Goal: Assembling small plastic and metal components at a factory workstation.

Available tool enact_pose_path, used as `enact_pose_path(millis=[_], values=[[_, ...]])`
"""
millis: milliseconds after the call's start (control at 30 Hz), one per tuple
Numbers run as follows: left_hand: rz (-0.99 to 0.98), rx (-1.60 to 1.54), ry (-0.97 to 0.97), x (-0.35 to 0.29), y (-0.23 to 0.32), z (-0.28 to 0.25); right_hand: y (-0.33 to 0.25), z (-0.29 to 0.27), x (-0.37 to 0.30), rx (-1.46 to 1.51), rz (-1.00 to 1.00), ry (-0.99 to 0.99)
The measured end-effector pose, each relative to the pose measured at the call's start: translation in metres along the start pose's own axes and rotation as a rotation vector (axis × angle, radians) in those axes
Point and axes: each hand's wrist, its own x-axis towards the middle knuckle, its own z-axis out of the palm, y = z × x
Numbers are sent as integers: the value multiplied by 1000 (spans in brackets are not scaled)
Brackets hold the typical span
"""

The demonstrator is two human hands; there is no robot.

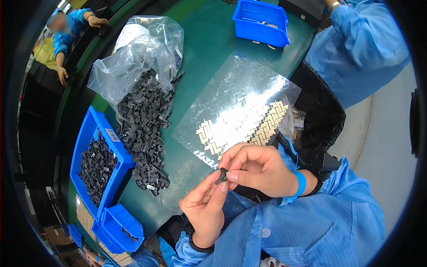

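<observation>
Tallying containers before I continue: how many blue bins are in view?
3 clearly visible: a large bin at left, a smaller bin below it, a third bin at top; more may be hidden.

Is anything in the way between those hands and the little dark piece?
Nothing visible: the left hand and right hand both pinch the small dark piece directly between bare fingertips.

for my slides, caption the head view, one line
Left hand and right hand pinch a black part at a green table, dark pieces heaped at left.
</observation>
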Motion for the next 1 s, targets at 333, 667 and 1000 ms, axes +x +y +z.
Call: enact_pose_path(millis=[333, 667, 1000], values=[[19, -40, 9, 1, 0, 1, 3, -2, 0, -106, -60, -12], [0, -55, 33, 0, 1, 1, 7, -1, 0, -249, -157, -6], [-28, -104, 56, 0, 1, 1, 9, 1, -1, -375, -238, 30]])
